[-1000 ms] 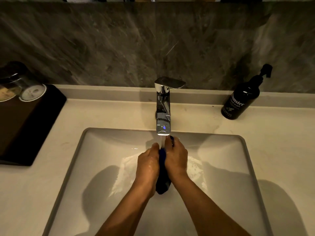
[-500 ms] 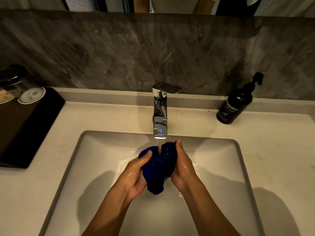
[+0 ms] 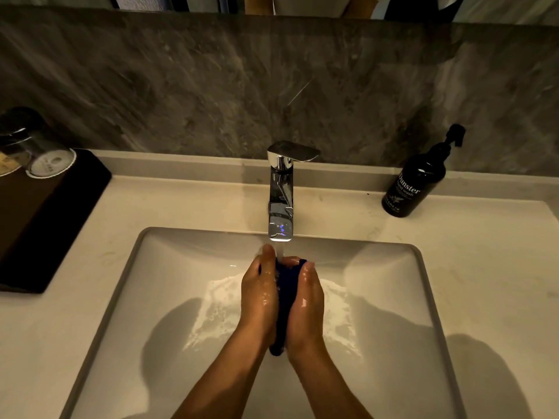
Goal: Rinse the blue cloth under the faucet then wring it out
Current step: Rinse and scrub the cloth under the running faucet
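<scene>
The blue cloth (image 3: 285, 300) is bunched into a narrow dark strip, pressed between my two palms over the white sink basin (image 3: 169, 267). My left hand (image 3: 260, 294) closes on its left side and my right hand (image 3: 305, 300) on its right side; both are wet. Only the cloth's top edge, middle strip and lower tip show. The chrome faucet (image 3: 281, 204) stands directly behind, and its stream of water falls onto the top of the cloth between my fingertips. Water foams in the basin under my hands.
A black hand wash pump bottle (image 3: 416, 182) stands on the counter at the back right. A dark tray (image 3: 45, 219) with upturned glasses (image 3: 50, 160) sits on the left. A grey stone wall rises behind the pale counter (image 3: 484, 252).
Half a second ago my palms were apart with the cloth spread open under the stream. They have pressed together again, squeezing the cloth into a narrow strip.
</scene>
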